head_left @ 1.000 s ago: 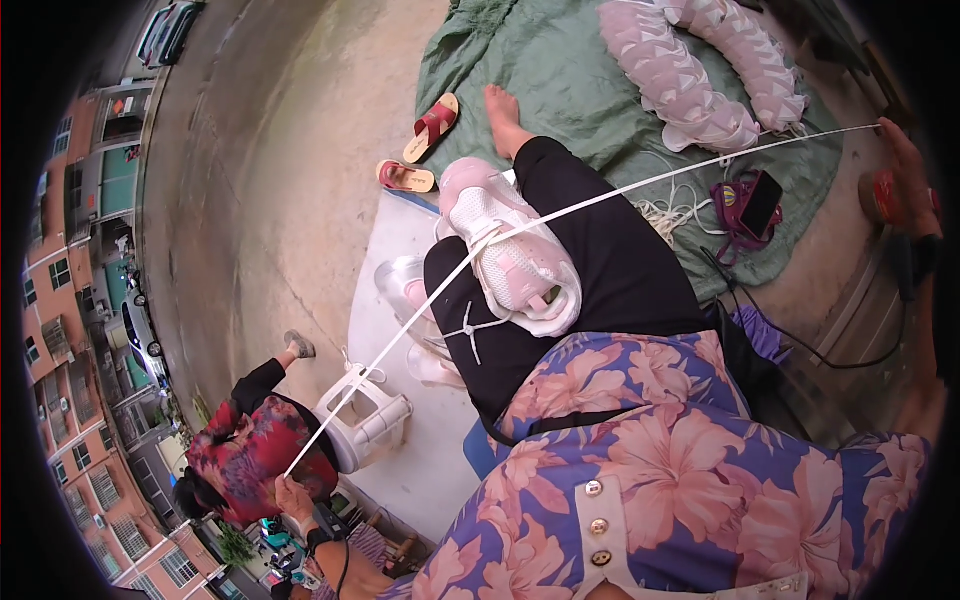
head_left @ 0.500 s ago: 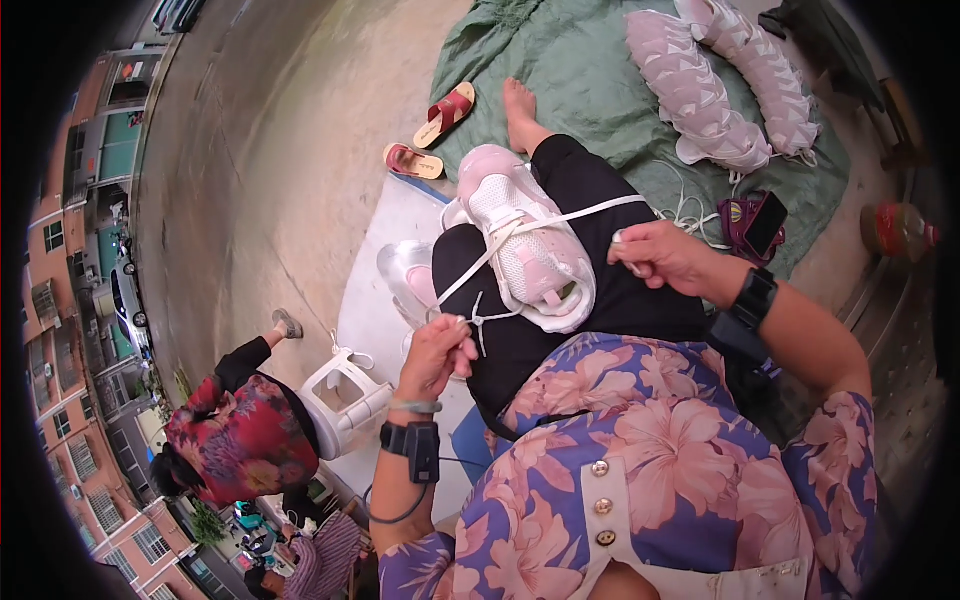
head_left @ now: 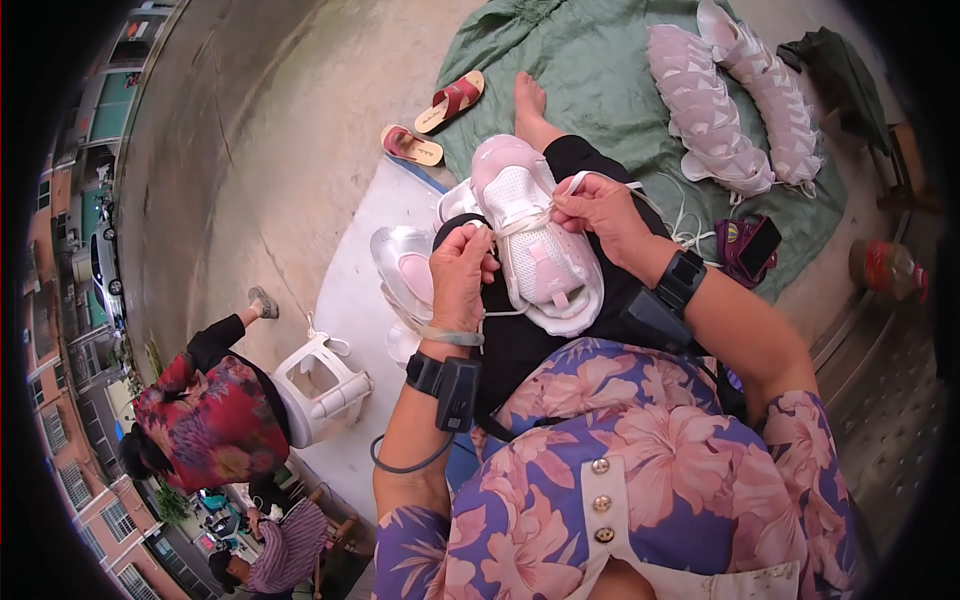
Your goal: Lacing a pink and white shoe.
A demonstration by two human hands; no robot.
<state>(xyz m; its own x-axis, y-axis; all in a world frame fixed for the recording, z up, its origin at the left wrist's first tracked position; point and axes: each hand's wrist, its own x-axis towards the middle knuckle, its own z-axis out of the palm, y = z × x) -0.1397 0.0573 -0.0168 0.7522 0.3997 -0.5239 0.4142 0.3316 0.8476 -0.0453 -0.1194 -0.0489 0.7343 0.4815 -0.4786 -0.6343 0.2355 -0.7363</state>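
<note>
On my lap lies a pink and white sneaker (head_left: 545, 270), its toe pointing away from me. White shoelaces (head_left: 524, 226) cross over its tongue, where they meet in a tie. My left hand (head_left: 463, 275) is closed on a lace at the sneaker's left side. At the right, close above the laces, my right hand (head_left: 603, 222) pinches the other lace, part of which loops up over the fingers. More pale shoe parts (head_left: 403, 268) sit beside my left knee, partly hidden by the sneaker and my left hand.
Two long rows of nested pink shoe uppers (head_left: 705, 115) lie on the green cloth (head_left: 590, 60). A phone on a purple pouch (head_left: 748, 248), a bottle (head_left: 886, 270) and red slippers (head_left: 450, 102) are around me. Two people (head_left: 215, 420) sit at the left, one on a white stool (head_left: 325, 385).
Both hands have come in from wide apart to close beside the sneaker's tongue. The laces, stretched out to the sides before, are now drawn together there.
</note>
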